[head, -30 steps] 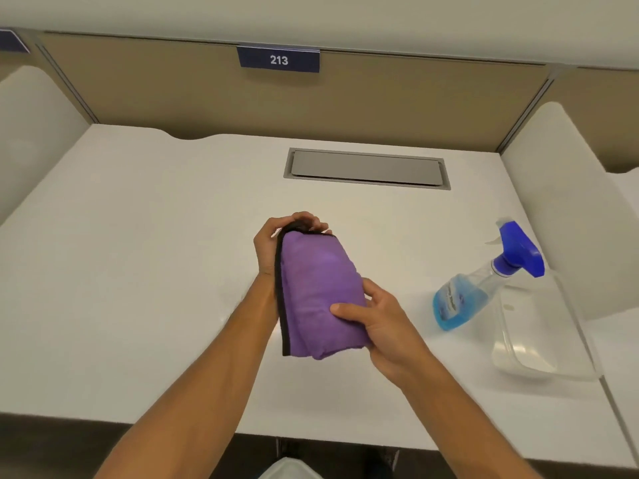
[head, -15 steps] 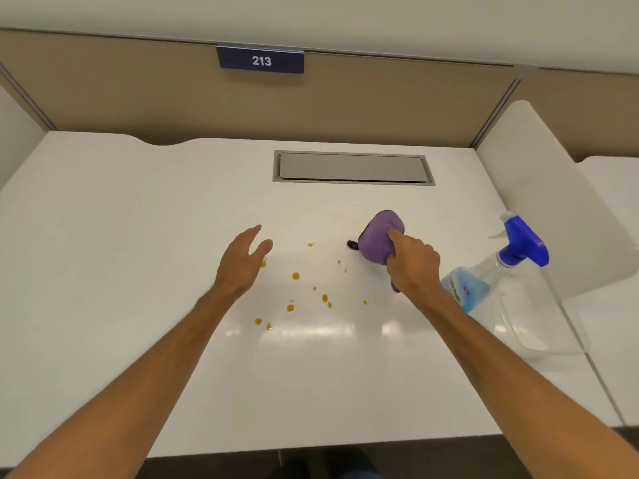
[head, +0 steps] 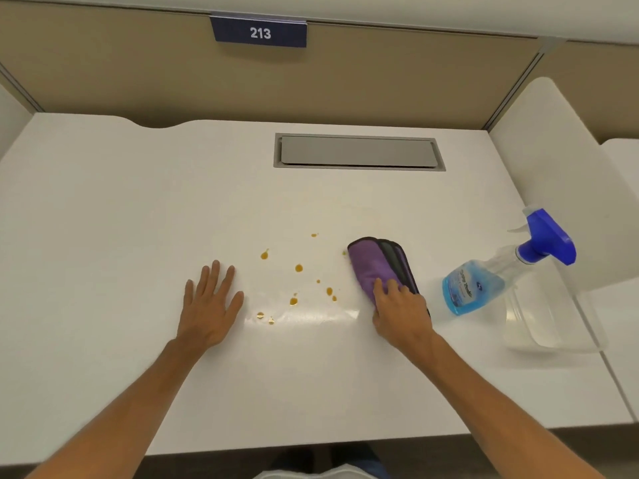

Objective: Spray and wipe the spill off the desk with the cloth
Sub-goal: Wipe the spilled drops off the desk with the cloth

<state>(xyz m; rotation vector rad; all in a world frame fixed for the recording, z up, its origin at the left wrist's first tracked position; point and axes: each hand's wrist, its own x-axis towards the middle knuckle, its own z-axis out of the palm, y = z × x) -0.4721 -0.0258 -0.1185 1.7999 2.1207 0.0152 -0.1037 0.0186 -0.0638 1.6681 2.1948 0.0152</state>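
Note:
Several amber-brown drops of spill (head: pixel 298 284) dot the middle of the white desk (head: pixel 138 209). A folded purple cloth (head: pixel 375 262) with a dark edge lies on the desk just right of the drops. My right hand (head: pixel 401 309) rests on the cloth's near end, fingers pressing it down. Flat on the desk, left of the spill, lies my left hand (head: pixel 211 302), fingers spread and holding nothing. A clear spray bottle (head: pixel 484 281) with blue liquid and a blue trigger head leans right of the cloth.
A clear plastic tub (head: pixel 553 326) sits at the right edge, the bottle leaning on it. A grey cable hatch (head: pixel 358 152) is set into the desk at the back. White dividers (head: pixel 560 167) and a tan partition with a "213" plate (head: pixel 260 32) enclose the desk.
Both hands held the cloth in the air a second ago. The left hand let go and went flat on the desk; the right hand laid the cloth down right of the spill.

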